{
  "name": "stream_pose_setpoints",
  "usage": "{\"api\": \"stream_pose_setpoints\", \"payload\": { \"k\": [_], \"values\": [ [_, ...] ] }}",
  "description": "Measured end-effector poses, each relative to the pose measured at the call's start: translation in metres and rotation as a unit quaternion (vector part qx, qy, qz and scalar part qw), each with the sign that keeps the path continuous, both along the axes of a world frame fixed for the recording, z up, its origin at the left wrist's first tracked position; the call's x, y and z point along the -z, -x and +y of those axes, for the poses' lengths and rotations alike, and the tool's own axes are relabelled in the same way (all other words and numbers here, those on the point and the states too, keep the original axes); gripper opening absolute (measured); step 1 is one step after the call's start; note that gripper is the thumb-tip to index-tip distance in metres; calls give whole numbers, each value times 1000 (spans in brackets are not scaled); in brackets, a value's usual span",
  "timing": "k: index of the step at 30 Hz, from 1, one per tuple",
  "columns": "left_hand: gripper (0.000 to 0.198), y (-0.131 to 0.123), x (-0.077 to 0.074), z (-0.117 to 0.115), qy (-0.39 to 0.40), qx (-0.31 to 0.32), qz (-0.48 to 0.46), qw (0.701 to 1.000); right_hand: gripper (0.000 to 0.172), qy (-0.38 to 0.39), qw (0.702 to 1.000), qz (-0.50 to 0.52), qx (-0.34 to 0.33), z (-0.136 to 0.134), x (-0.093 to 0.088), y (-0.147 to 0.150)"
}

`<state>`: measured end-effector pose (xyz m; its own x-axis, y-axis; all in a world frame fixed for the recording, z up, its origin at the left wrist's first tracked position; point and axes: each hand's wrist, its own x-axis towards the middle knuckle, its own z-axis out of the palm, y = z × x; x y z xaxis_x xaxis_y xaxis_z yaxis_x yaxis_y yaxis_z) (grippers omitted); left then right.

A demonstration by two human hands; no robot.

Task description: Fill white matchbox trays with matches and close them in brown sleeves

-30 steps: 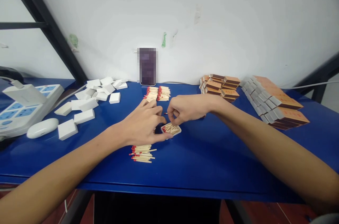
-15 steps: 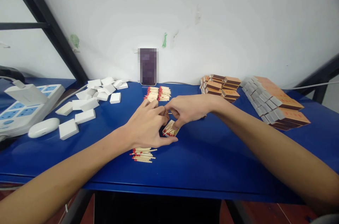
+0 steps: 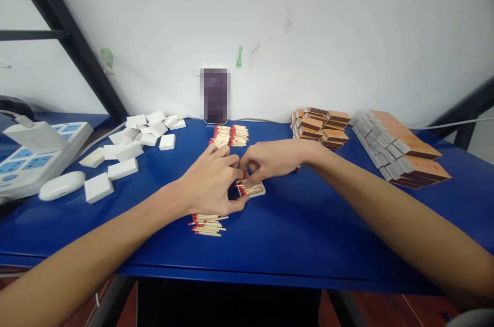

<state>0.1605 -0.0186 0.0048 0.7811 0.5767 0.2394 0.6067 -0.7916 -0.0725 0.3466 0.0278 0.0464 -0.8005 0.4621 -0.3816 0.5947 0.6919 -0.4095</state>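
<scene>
A small white matchbox tray point(image 3: 252, 189) filled with red-tipped matches lies on the blue table point(image 3: 301, 234) between my hands. My left hand point(image 3: 210, 183) is curled around the tray's left end, thumb along its near side. My right hand point(image 3: 270, 159) hovers over the tray with fingertips pinched on the matches inside. A loose pile of matches point(image 3: 207, 224) lies just in front of my left hand. Two more match piles point(image 3: 230, 136) sit behind my hands near the wall.
Empty white trays point(image 3: 131, 149) are scattered at the left. Orange matchbox sleeves point(image 3: 320, 126) and stacked grey and orange boxes point(image 3: 401, 149) stand at the right. A power strip point(image 3: 34, 154) and a white case point(image 3: 62, 185) lie at far left. A phone point(image 3: 215, 95) leans on the wall.
The tray was tipped up on its edge half a second ago and now lies flat again. My right hand's fingers have come down onto the matches in it.
</scene>
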Motion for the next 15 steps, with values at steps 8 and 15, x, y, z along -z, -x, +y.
{"api": "stream_pose_setpoints", "payload": {
  "k": [8,15],
  "values": [
    [37,4,-4,3,17,25,15,999,35,40,999,-21,7,7,1,-3],
    [36,7,-6,3,34,31,15,999,41,63,997,-37,34,10,-1,-8]
  ]
}}
